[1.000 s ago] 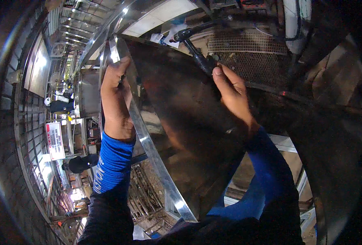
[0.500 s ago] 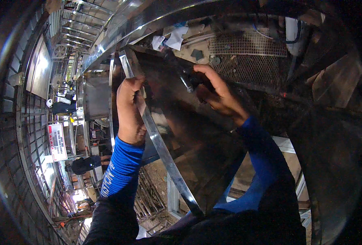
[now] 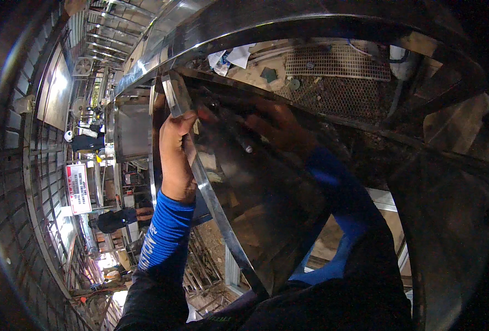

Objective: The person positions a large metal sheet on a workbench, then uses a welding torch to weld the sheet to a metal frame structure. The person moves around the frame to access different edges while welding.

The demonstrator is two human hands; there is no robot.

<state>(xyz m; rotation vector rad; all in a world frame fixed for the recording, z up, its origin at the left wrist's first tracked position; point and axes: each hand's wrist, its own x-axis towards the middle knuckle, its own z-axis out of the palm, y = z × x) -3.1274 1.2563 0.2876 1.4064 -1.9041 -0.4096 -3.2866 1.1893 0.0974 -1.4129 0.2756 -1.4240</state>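
Note:
My left hand (image 3: 174, 143) is closed round a long, shiny square metal bar (image 3: 217, 201), thumb near its upper end. The bar runs down toward my body along the left edge of a dark, reflective panel (image 3: 288, 204). Over the panel, my right hand (image 3: 280, 124) is in deep shadow and smeared by motion, its fingers curled toward a dark, rod-like tool (image 3: 234, 134) with a bright metal end. The grip on that tool is only partly visible, and its exact kind cannot be made out.
A curved metal frame (image 3: 222, 39) crosses above the panel. Beyond it lie white papers (image 3: 237, 57) and a metal grating (image 3: 338, 63). At the left, a person in dark clothes (image 3: 117, 220) stands near a white sign (image 3: 79, 188); metal lengths (image 3: 203, 256) lie below.
My right hand has moved slightly left and down into shadow. The dark tool has shifted left and lower over the panel. My left hand keeps its hold on the bar.

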